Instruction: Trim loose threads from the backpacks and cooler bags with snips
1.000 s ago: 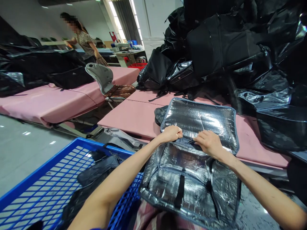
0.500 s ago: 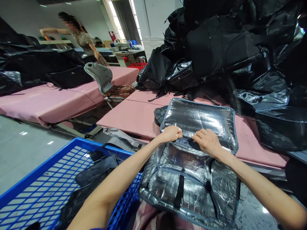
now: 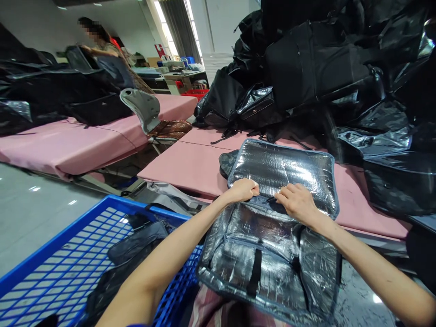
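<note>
An insulated bag [image 3: 238, 268] with silver foil lining lies open, partly over my lap and partly on the pink table edge. Its foil-lined lid [image 3: 272, 163] is folded back onto the table. My left hand [image 3: 245, 190] is closed on the grey fabric at the seam between lid and body. To its right, my right hand [image 3: 294, 200] has bent fingers gripping the same seam, around a small dark piece whose kind I cannot make out. A black strap [image 3: 255, 272] runs down the lining.
A blue plastic basket [image 3: 112, 202] with dark bags in it stands at my left. Black bags [image 3: 306, 63] are heaped on the pink table [image 3: 190, 165]. A grey chair [image 3: 143, 109] stands between the tables. Another person [image 3: 105, 52] is beyond it, holding a dark bag.
My hands stay on the seam, with the right hand moved very slightly right. The person behind has drawn in an outstretched arm and now holds a dark bag.
</note>
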Demonstrator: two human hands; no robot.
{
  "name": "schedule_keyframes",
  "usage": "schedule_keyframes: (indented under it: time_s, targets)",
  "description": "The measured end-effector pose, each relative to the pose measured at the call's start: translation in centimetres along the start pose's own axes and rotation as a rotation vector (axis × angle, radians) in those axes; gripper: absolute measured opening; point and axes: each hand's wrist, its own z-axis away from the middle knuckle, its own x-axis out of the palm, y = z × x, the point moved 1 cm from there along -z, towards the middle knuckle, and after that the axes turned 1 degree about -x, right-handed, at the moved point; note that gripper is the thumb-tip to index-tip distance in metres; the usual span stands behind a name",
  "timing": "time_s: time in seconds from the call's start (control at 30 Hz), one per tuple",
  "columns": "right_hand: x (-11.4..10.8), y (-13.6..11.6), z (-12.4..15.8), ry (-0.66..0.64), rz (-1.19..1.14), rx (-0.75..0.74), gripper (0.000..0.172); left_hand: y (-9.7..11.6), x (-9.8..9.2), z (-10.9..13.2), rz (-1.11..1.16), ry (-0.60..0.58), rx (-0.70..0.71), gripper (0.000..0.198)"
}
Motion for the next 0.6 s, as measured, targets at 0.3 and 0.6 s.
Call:
schedule_keyframes:
  time_s: [0.3,0.6]
  targets:
    - [-0.16,-0.10,-0.32,0.054,0.108,-0.081,0.023,0.12,-0.03,0.00,-0.017,0.001,0.003,0.020]
    - [-0.22,-0.37,-0.44,0.015,0.099,-0.103,0.024,0.13,0.00,0.05,-0.014,0.009,0.004,0.020]
